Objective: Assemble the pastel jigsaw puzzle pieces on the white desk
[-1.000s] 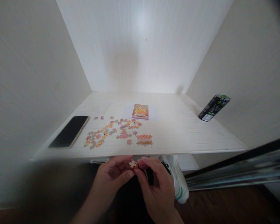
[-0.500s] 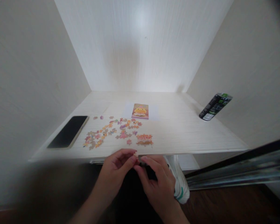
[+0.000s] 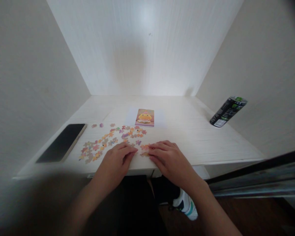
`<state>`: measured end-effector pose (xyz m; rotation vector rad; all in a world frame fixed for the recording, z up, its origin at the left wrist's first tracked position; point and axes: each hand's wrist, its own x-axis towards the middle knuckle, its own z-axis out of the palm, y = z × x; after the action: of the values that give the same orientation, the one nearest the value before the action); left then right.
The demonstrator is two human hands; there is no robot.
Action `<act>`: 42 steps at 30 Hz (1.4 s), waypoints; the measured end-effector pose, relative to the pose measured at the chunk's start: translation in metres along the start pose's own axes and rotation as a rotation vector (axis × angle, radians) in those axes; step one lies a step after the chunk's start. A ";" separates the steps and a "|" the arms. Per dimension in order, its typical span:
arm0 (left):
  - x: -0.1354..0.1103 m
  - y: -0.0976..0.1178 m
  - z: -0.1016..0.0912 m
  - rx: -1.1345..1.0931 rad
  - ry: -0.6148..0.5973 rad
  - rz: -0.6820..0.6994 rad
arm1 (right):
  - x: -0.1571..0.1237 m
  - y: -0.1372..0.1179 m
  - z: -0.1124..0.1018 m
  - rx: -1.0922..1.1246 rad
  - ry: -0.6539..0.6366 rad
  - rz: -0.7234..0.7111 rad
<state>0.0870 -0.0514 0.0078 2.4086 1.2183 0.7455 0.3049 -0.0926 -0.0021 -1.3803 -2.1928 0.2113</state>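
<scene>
My left hand (image 3: pixel 118 156) rests at the table's front edge with thumb and fingertips pinched together; whatever lies between them is hidden. Just right of those fingertips is a small joined section of jigsaw puzzle (image 3: pixel 144 150), orange-pink along the top and brown below. My right hand (image 3: pixel 166 154) has its fingers and thumb closed over the right side of this section, covering part of it. Loose puzzle pieces (image 3: pixel 103 144) in orange, pink, grey and purple spread out left of my hands. Behind them lies a picture card (image 3: pixel 145 117) showing a yellow figure.
A phone (image 3: pixel 62 142) lies face-up at the left of the white table (image 3: pixel 186 141). Toward the right wall, a black drink can (image 3: pixel 227 112) stands. Panels enclose the back and both sides. Below the front edge, a white shoe (image 3: pixel 188 206) shows.
Both hands have risen from below the table edge onto the tabletop. The right one now covers part of the joined puzzle section; the left is beside it. The view has shifted slightly.
</scene>
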 end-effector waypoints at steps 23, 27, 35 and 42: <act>0.011 -0.009 -0.001 0.061 -0.057 -0.032 | -0.005 0.017 0.001 0.096 0.021 0.024; 0.014 -0.008 0.001 0.030 -0.042 -0.021 | -0.005 0.016 0.001 0.090 0.012 0.031; 0.015 -0.009 0.011 0.065 -0.020 0.152 | -0.003 0.015 0.000 0.083 -0.004 0.033; 0.015 -0.005 0.008 0.103 -0.039 0.294 | -0.004 0.014 -0.001 0.074 -0.009 0.029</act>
<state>0.0958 -0.0365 0.0030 2.7105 0.9176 0.7288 0.3180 -0.0897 -0.0082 -1.3733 -2.1518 0.3063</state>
